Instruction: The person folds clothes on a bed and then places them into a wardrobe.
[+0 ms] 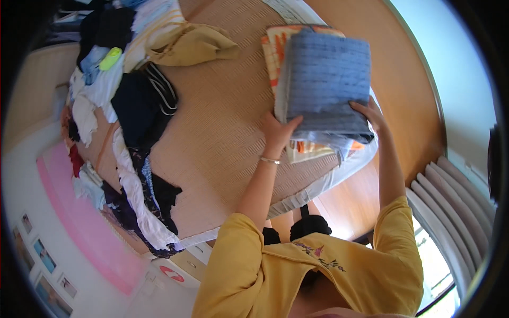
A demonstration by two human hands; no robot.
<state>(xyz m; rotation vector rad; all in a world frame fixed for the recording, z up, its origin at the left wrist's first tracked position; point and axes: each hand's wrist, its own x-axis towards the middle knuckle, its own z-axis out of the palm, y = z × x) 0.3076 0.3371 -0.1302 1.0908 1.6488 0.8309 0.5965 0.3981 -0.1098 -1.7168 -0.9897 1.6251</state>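
Holding a folded grey-blue checked cloth [328, 79] between two bare hands, a person in a yellow top [238, 265] leans over a bed covered with a tan woven mat [217, 122]. The left hand [275, 130] grips the cloth's lower left corner, thumb across the upper face, fingers mostly hidden beneath. The right hand [372, 114] holds the lower right edge the same way, its thumb laid flat on the fabric. The cloth lies directly between the hands and reaches away from the person, beyond both of them. An orange-and-cream patterned cloth [273, 53] shows from under it at the far, left and near sides. Whether the hands bear the whole weight, I cannot tell.

A red-and-white mark [172, 273] shows on the furniture at lower left; any lettering there is too small to tell. The top carries an embroidered motif at the chest.

Both folded cloths are near the bed's right side, where its white edge [302, 197] curves round; wooden floor [405, 100] lies beyond. To the left, a broad stretch of bare mat separates them from a long heap of clothes, including a brown garment [193, 46], a black garment with white stripes [135, 106] and a white garment [139, 196].
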